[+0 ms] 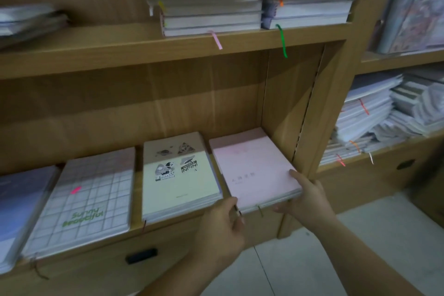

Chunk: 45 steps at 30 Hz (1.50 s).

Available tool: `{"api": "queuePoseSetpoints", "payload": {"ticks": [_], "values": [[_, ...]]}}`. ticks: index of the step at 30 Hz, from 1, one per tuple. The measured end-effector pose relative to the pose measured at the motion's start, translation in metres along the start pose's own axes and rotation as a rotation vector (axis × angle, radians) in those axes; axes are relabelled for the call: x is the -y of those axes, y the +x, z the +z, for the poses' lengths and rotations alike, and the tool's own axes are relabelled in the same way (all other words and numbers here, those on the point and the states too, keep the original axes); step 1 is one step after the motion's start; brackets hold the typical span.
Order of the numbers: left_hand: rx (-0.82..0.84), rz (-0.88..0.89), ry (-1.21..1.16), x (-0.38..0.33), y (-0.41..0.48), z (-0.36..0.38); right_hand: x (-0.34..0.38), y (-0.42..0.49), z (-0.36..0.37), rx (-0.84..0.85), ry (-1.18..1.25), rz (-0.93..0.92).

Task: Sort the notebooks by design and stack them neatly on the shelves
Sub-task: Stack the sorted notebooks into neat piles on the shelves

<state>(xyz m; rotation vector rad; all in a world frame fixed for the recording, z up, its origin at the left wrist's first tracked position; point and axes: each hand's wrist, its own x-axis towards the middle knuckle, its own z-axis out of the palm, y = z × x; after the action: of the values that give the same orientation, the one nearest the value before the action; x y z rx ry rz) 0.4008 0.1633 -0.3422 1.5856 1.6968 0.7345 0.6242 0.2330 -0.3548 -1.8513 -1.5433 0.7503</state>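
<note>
Notebooks with plain pink covers, the pink notebooks, lie as a low stack at the right end of the lower shelf, close beside the wooden side panel. Their front edge juts a little over the shelf lip. The right hand grips the stack at its front right corner, thumb laid flat on the top cover and fingers curled underneath. The left hand holds the front left corner, with its thumb at the top edge and its fingers bent round below (this part is blurred, so the exact contact is hard to make out).

Just left of the pink stack sit the cream notebooks with black drawings, lying flat. Further left lies a grid-pattern notebook with green lettering and a pink tab. A bluish notebook sits at the far left edge. On the upper shelf stand tall piles of books, spines turned away, and a green ribbon hangs over the shelf's front. To the right, the neighbouring unit holds loose, slumping piles above a pale tiled floor
</note>
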Motion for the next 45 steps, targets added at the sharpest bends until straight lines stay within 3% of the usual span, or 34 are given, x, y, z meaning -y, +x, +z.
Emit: {"api": "queuePoseSetpoints", "payload": {"ticks": [3, 8, 24, 29, 45], "values": [[0.086, -0.092, -0.129, -0.001, -0.017, 0.004, -0.006, 0.003, 0.006, -0.091, -0.038, -0.027], [0.133, -0.087, -0.161, 0.001, -0.01, 0.014, -0.006, 0.011, 0.013, -0.138, -0.038, -0.017], [-0.022, -0.091, -0.381, 0.011, 0.007, 0.016, 0.006, 0.021, 0.026, -0.185, 0.077, -0.02], [0.015, -0.155, -0.522, 0.004, 0.009, 0.013, 0.006, 0.022, 0.031, -0.179, 0.068, -0.048], [0.036, -0.142, -0.556, 0.0, 0.011, 0.016, 0.006, 0.022, 0.027, -0.189, 0.052, -0.068]]}}
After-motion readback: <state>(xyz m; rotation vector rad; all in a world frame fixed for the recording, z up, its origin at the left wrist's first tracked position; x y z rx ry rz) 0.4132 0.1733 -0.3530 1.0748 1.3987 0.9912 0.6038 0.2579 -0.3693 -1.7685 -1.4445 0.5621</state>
